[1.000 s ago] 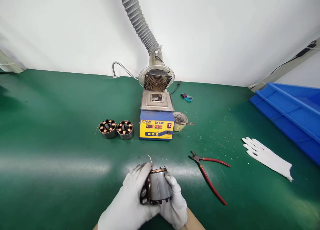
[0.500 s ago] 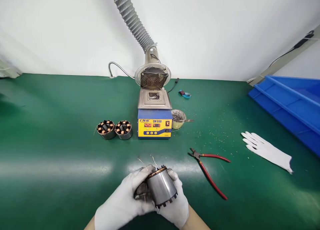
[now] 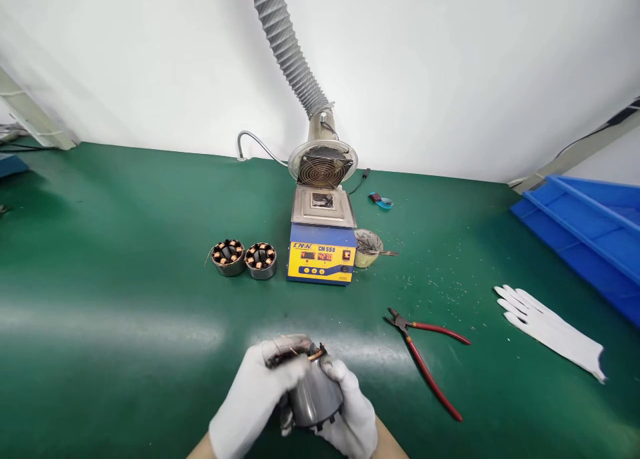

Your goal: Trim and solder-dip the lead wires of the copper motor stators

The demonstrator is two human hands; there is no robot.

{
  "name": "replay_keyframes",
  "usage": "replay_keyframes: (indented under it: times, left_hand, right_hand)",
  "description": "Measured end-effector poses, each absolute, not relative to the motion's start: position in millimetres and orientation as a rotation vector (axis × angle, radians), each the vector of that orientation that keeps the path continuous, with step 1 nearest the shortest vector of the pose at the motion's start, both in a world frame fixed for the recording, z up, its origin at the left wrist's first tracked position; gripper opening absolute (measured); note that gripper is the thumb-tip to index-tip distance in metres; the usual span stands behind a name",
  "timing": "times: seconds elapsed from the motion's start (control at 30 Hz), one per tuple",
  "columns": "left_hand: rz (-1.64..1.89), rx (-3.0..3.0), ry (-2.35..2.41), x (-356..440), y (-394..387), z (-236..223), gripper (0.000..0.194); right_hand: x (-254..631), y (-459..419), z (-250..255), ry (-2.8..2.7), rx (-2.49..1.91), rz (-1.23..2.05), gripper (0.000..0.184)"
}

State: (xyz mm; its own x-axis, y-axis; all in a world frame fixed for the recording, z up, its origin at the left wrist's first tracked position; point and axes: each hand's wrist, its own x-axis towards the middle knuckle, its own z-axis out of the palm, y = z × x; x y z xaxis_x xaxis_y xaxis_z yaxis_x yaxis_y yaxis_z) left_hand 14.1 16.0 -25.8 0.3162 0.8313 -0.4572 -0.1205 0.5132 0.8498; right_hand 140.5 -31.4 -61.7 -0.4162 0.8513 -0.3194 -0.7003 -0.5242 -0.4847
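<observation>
Both my hands wear white work gloves with blackened fingertips. My right hand [image 3: 353, 406] grips a grey metal motor stator [image 3: 316, 396] from the right side, thumb near its upper rim. The stator is tilted, with black teeth along the lower edge and a little copper winding at the top. My left hand [image 3: 265, 382] is closed against its left side, fingers bent over the top rim and a dark fingertip low beside it. A thin copper wire shows by the left fingers; whether they pinch it I cannot tell.
Two stators [image 3: 261, 262] with copper coils stand left of a blue-and-yellow solder pot [image 3: 321, 254], under a fume duct [image 3: 290, 46]. A dirty cup [image 3: 367, 249] sits beside it. Red-handled cutting pliers [image 3: 425, 362], a white glove [image 3: 553, 332] and a blue crate [image 3: 590, 239] lie rightward.
My left hand has shifted up over the stator's top rim, covering more of it. The head view has turned slightly. The right hand keeps its hold.
</observation>
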Motion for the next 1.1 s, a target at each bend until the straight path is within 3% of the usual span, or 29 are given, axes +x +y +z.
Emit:
replay_keyframes:
  times: [0.03,0.1,0.2,0.3,0.4,0.53,0.77,0.87,0.93,1.0,1.1]
  left_hand:
    - [0.739,0.825,1.109,17,14,-24,0.023]
    - [0.844,0.841,1.138,18,17,-25,0.023]
    - [0.988,0.748,1.113,6,26,-34,0.023]
    - [1.039,0.665,0.993,-7,28,-40,0.044]
    - [0.771,0.764,0.931,-1,24,-37,0.064]
    - [0.724,0.826,1.118,26,24,-28,0.039]
    - [1.175,0.518,1.093,5,34,-21,0.038]
    - [0.864,0.754,1.226,-6,32,-16,0.048]
    - [0.682,0.87,1.28,-3,30,-16,0.037]
    - [0.679,0.899,1.264,5,30,-18,0.023]
    - [0.772,0.725,1.166,12,30,-25,0.026]
  right_hand:
    - [140,-31,-58,-0.413,-0.721,2.0,0.045]
    - [138,-31,-54,-0.584,-0.878,1.867,0.041]
    - [135,-36,-56,-0.694,-1.16,1.6,0.06]
    - [129,-44,-69,-0.713,-1.328,1.425,0.093]
    - [122,-47,-90,-0.848,-1.351,1.276,0.102]
    - [117,-44,-116,-0.961,-1.395,1.261,0.097]
    - [120,-55,-120,-1.116,-1.51,0.994,0.099]
    - [119,-56,-115,-1.132,-1.461,0.883,0.094]
    - [119,-55,-113,-1.104,-1.431,0.872,0.084]
    - [119,-54,-112,-1.09,-1.423,0.86,0.074]
    - [119,-55,-113,-1.111,-1.447,0.839,0.068]
